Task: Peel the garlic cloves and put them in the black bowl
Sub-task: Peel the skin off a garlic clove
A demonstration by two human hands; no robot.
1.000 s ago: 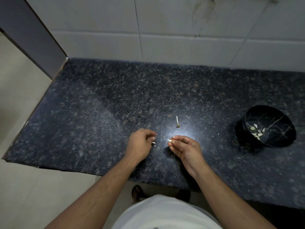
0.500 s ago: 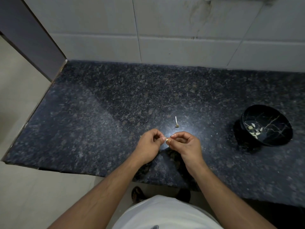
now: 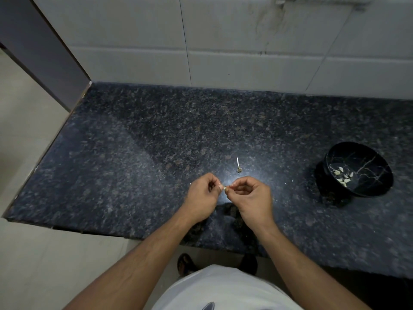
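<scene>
Both hands met over the dark speckled granite table (image 3: 134,175): the left hand (image 3: 202,195) and right hand (image 3: 252,196) pinched one small pale garlic clove (image 3: 225,188). Peeling well probably needed light nail pressure; the glossy black marbled bowl (image 3: 366,157) sat well apart, to the right.

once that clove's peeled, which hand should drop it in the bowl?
Probably right: the right hand pinches the garlic clove with the left hand, and the black bowl sits on its side.
</scene>
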